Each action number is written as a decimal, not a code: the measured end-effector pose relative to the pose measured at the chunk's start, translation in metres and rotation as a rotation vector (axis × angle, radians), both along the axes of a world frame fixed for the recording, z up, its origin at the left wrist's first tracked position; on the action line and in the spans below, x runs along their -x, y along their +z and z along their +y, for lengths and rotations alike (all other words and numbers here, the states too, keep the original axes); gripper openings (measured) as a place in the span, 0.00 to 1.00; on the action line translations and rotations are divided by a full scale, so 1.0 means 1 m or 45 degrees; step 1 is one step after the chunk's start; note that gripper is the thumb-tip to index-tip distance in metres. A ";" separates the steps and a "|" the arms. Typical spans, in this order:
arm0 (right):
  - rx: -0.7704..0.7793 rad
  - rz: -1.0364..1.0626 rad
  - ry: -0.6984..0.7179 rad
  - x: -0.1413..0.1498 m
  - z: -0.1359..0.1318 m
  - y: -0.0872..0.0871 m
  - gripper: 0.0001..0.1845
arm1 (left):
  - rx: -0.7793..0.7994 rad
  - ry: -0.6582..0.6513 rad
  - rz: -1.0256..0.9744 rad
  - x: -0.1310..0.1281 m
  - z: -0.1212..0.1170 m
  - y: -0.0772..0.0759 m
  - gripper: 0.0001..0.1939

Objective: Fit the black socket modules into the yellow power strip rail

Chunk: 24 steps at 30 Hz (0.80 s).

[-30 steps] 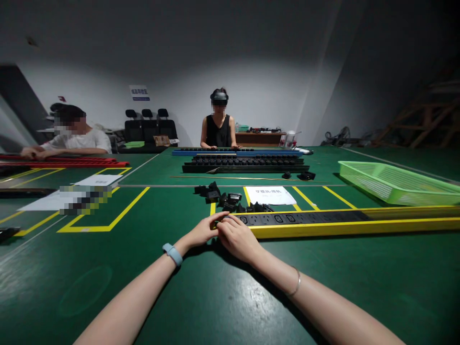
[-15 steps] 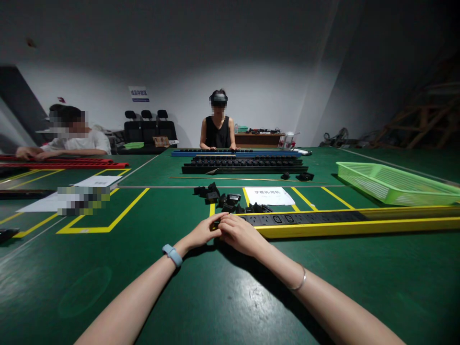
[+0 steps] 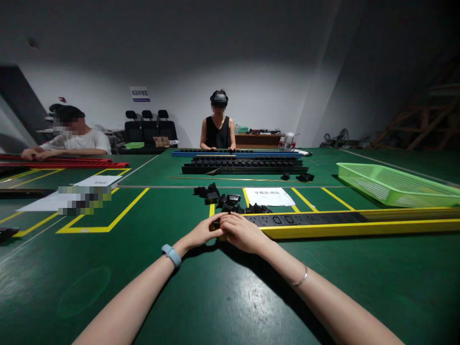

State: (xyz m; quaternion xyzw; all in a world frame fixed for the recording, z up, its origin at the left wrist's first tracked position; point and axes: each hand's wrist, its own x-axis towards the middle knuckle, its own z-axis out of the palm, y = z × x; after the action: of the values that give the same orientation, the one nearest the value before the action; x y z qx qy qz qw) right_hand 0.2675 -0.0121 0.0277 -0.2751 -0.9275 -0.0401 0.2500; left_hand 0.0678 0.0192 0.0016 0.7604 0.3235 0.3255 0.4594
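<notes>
A long yellow rail point(image 3: 359, 232) lies across the table, with a row of black socket modules point(image 3: 305, 219) in its channel. At its left end my two hands meet, fingertips touching. My left hand point(image 3: 201, 233) is closed, thumb and fingers bent round a dark piece that is mostly hidden. My right hand point(image 3: 246, 234) curls over the rail's end, its fingers closed and its grip partly covered. Just beyond the fingers lies a loose pile of black modules point(image 3: 230, 201).
A green basket point(image 3: 388, 191) stands at the right, behind the rail. A paper sheet point(image 3: 269, 196) lies past the modules. Further off are black rails point(image 3: 244, 165) and a blue rail point(image 3: 179, 154), where a co-worker point(image 3: 217, 129) sits. Another person point(image 3: 89, 139) works by red rails point(image 3: 72, 163).
My hands stay together at the rail's left end, almost unmoved. The rail's visible part sits very slightly further right. The person at the left has shifted a hand a little.
</notes>
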 end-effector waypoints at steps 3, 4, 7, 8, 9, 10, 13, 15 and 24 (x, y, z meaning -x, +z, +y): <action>0.001 -0.002 -0.028 0.003 0.000 -0.002 0.08 | -0.014 -0.001 0.009 0.000 0.000 0.000 0.35; -0.003 -0.003 -0.038 0.004 -0.001 -0.002 0.08 | -0.019 -0.002 0.008 0.001 0.000 -0.001 0.35; -0.024 -0.013 -0.072 0.006 -0.002 -0.004 0.07 | -0.014 -0.007 -0.003 0.001 0.001 -0.002 0.35; -0.034 -0.018 -0.082 0.007 -0.002 -0.005 0.07 | -0.009 -0.007 -0.005 0.001 0.001 -0.002 0.35; -0.045 -0.021 -0.090 0.008 -0.002 -0.005 0.07 | -0.007 -0.007 -0.005 0.001 0.001 -0.003 0.35; -0.058 -0.022 -0.099 0.009 -0.002 -0.006 0.07 | -0.009 -0.007 -0.003 0.001 0.001 -0.003 0.35; -0.094 -0.025 -0.124 0.010 -0.002 -0.008 0.05 | -0.029 -0.006 0.006 0.001 0.001 -0.002 0.35; -0.118 -0.032 -0.140 0.011 -0.002 -0.010 0.05 | -0.039 -0.002 0.016 0.001 0.000 -0.002 0.35; -0.237 -0.081 -0.195 0.011 0.004 -0.017 0.08 | -0.072 0.003 0.023 0.001 -0.001 0.000 0.33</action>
State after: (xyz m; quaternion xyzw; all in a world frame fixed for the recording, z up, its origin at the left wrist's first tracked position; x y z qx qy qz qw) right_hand 0.2566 -0.0083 0.0106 -0.3192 -0.9035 -0.1538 0.2411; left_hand 0.0669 0.0178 0.0014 0.7756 0.3191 0.3282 0.4346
